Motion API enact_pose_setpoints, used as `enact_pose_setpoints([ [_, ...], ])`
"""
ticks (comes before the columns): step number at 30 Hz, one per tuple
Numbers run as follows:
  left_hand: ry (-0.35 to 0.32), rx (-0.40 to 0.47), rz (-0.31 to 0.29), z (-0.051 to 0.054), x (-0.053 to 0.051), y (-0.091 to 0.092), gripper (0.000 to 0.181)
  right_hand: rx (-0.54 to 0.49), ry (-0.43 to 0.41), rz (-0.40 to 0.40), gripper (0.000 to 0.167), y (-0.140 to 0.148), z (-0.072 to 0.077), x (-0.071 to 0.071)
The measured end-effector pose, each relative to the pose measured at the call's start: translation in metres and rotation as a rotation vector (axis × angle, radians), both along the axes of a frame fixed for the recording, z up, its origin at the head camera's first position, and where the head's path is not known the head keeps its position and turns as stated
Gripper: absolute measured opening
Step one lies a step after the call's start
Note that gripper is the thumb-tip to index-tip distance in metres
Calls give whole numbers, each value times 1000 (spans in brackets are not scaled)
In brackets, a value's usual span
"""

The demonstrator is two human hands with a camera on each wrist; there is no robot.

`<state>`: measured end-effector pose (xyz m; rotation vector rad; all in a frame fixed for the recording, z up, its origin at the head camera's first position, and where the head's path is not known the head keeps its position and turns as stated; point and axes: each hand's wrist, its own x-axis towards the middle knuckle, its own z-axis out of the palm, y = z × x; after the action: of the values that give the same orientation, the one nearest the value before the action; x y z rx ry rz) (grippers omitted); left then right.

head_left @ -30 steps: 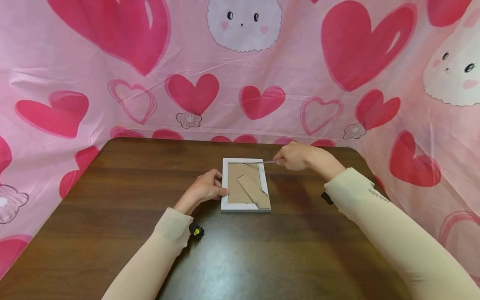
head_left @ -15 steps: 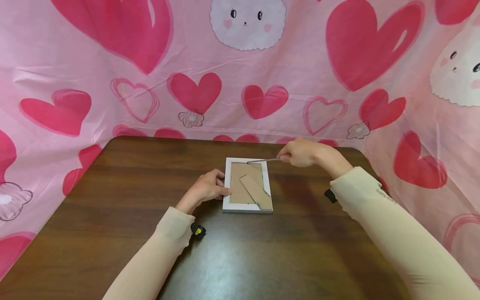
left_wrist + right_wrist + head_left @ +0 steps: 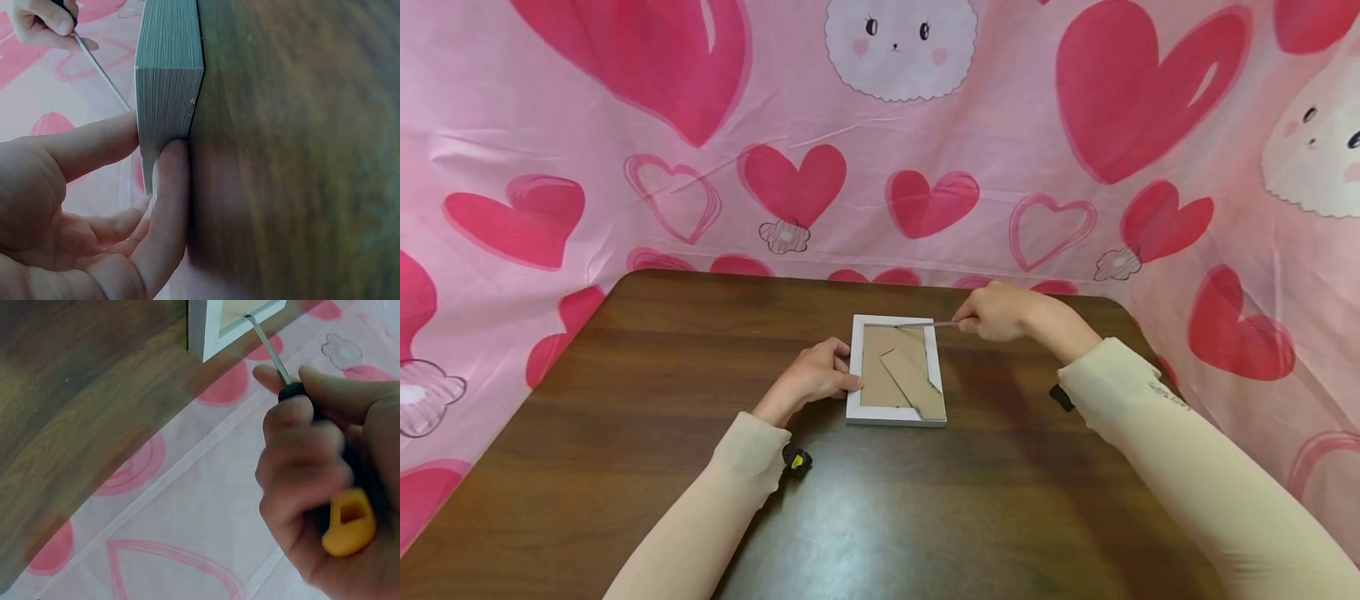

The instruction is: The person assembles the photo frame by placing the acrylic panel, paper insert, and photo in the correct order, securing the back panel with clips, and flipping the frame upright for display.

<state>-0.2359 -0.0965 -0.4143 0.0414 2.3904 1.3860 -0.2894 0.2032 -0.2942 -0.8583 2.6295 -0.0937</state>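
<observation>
A white picture frame lies back side up on the table, with a brown backing board and a slanted cardboard stand flap. My left hand grips its left edge, thumb on top and fingers against the side, as the left wrist view shows. My right hand holds a screwdriver, its black and yellow handle wrapped by the fingers in the right wrist view. The metal shaft reaches over the frame's far edge, and its tip touches the inner rim by the board.
The frame rests on a dark brown wooden table. Behind the table and along its sides hangs a pink cloth with red hearts and white faces. A black wrist device is at the left cuff.
The frame appears slightly further right in the head view, as does the background. My right hand rose a little and then came down again, the screwdriver tip staying near the frame's far inner edge.
</observation>
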Motion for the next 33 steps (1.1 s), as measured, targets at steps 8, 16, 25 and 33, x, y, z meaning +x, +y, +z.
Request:
enact_pose_setpoints([
  [8, 9, 12, 6, -4, 0, 0, 60, -113, -405, -215, 47, 9, -3, -1],
  [16, 19, 28, 16, -8, 1, -1, 58, -104, -455, -236, 52, 9, -24, 10],
  [25, 20, 16, 5, -9, 2, -1, 58, -76, -252, -206, 53, 8, -49, 32],
  [33, 34, 1, 4, -9, 3, 1, 57, -58, -48, -156, 55, 6, -71, 50],
])
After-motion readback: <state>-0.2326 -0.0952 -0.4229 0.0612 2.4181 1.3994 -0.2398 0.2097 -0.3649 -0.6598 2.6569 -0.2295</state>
